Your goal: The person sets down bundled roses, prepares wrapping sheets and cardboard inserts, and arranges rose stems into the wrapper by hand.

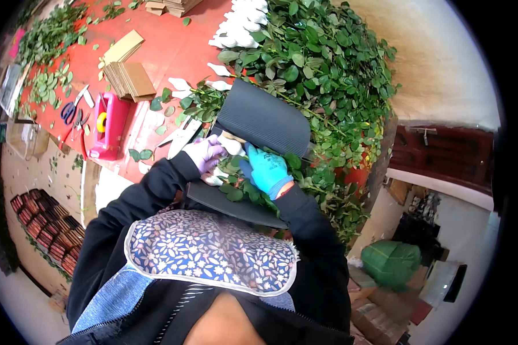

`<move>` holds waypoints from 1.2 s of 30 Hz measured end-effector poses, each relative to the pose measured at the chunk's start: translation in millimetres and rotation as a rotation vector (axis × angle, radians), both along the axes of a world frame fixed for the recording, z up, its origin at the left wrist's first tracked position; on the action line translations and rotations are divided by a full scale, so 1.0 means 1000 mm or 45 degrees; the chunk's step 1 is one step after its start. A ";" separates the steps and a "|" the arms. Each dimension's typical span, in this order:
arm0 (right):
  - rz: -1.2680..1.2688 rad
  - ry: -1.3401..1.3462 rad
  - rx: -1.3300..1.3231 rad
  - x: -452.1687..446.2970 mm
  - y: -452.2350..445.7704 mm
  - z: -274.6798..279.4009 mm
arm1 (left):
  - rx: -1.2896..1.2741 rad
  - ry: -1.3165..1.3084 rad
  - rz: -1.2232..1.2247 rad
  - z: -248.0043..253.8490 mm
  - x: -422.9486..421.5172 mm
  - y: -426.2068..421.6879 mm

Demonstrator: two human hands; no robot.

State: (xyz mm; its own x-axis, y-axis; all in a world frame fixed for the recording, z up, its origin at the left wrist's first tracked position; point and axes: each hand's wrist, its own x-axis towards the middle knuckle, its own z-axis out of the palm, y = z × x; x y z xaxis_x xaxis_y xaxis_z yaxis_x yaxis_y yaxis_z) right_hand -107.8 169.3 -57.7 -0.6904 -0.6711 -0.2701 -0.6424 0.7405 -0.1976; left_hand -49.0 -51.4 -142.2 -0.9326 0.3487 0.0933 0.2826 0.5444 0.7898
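A pink tape dispenser [106, 129] stands on the red worktop [170, 49]. Rightward, the left hand [205, 154] touches a white wrapper [232, 146] with curled fingers, grip unclear; the right hand [269, 172] bends over leafy stems [233, 192], its grip hidden.

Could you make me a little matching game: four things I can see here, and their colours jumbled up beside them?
1. Glove on the left hand
2. Glove on the right hand
3. Tape dispenser
4. Curved ribbed sheet

A. Bright pink
B. Dark grey to black
C. Blue
D. Pale purple

Right pairs: 1-D, 2-C, 3-A, 4-B.
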 end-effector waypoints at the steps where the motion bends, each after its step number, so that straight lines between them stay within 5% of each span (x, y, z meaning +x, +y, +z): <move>1: -0.020 -0.002 -0.013 0.001 0.005 -0.008 | -0.003 -0.001 -0.002 -0.003 0.001 0.000; 7: -0.011 0.142 -0.308 0.005 0.000 0.006 | 0.164 0.042 0.021 -0.015 0.004 0.001; 12: 0.125 0.075 -0.173 -0.007 0.003 -0.022 | 0.070 -0.040 -0.022 -0.018 0.005 -0.002; 19: -0.074 -0.227 0.082 0.000 0.019 -0.018 | 0.170 0.024 -0.008 -0.015 0.001 0.001; 24: -0.077 0.085 -0.021 0.011 0.013 -0.035 | 0.543 -0.343 0.176 -0.003 0.005 -0.008; 26: -0.060 0.100 -0.043 0.013 0.017 -0.035 | 0.801 -0.217 0.372 -0.017 0.006 0.000; 31: -0.071 -0.057 0.018 0.011 0.014 -0.037 | 0.579 -0.208 0.079 -0.001 -0.010 -0.002; 36: -0.049 -0.033 0.040 0.014 0.014 -0.036 | 0.490 -0.293 0.164 -0.007 -0.008 -0.004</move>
